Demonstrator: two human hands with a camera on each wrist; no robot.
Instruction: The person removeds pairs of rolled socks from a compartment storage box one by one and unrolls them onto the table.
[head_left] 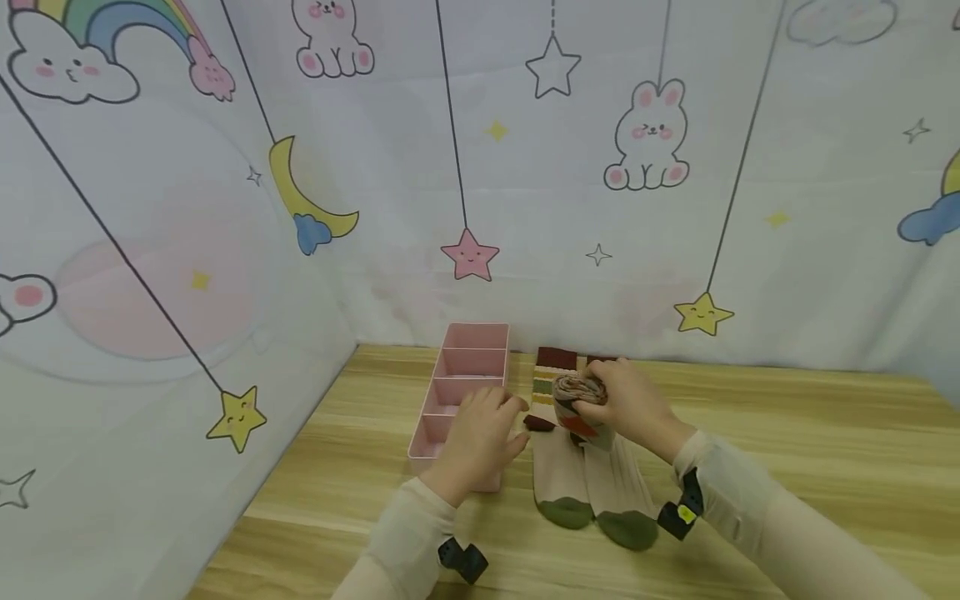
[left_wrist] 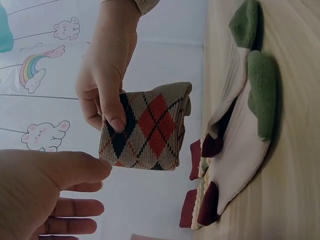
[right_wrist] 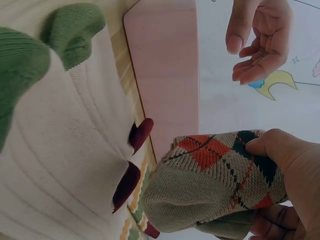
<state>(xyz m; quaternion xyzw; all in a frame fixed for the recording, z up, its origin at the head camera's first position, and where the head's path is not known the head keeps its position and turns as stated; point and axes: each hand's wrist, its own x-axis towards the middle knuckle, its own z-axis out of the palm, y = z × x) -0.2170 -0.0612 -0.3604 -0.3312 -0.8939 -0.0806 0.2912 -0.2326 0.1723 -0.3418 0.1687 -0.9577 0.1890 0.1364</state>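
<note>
My right hand [head_left: 637,408] pinches a folded pair of argyle socks [head_left: 581,417], with the thumb on one side and fingers behind. The bundle is greyish-beige with red and dark diamonds, as the left wrist view shows [left_wrist: 156,125]. It is held above two cream socks [head_left: 558,475] with green toes, dark red edges and striped cuffs, laid side by side on the table. My left hand [head_left: 480,433] hovers over the near part of a pink box, fingers loosely spread, holding nothing. A gap separates it from the bundle in the right wrist view [right_wrist: 210,175].
The long pink box [head_left: 472,364] is split into several compartments and stands left of the cream socks. Behind the wooden table [head_left: 810,467] hangs a white cloth [head_left: 570,192] printed with stars and rabbits; another stretch of it runs along the left side.
</note>
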